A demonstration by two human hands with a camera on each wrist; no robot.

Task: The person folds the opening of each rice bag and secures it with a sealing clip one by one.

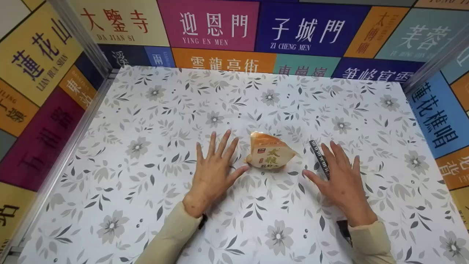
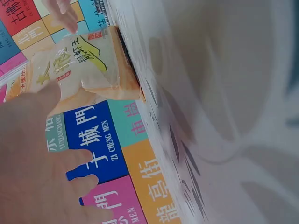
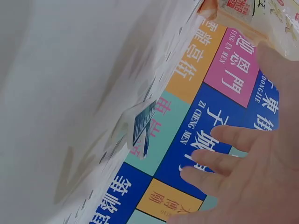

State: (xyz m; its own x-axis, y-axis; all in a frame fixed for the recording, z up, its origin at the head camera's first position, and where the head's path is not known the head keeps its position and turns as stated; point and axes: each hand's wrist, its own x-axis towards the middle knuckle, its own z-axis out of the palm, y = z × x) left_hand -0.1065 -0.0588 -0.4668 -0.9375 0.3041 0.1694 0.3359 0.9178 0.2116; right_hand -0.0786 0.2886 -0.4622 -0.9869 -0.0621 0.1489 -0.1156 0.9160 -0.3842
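Here we have the glossy plastic packet [image 1: 271, 154], cream-faced with orange ends, gold and dark characters and a small red label, its film creased and drawn to a corner. It sits on the worktop between two bare hands. Our left hand [image 1: 214, 174] is wide open, fingers spread, gripping nothing, thumb tip just beside the packet; whether they touch, we can't tell. Over to the right hand [image 1: 342, 179]: fingers extended, thumb out, grasping nothing. Just beside its fingers lies a narrow striped strip [image 1: 318, 156], dark on its face, white and angular from the right wrist view. Beneath, the worktop [image 1: 227, 234] shows grey leaves and blossoms on white. Around us, wall panels [image 1: 209, 27] blaze in magenta, navy, orange and yellow, lettered in Chinese.
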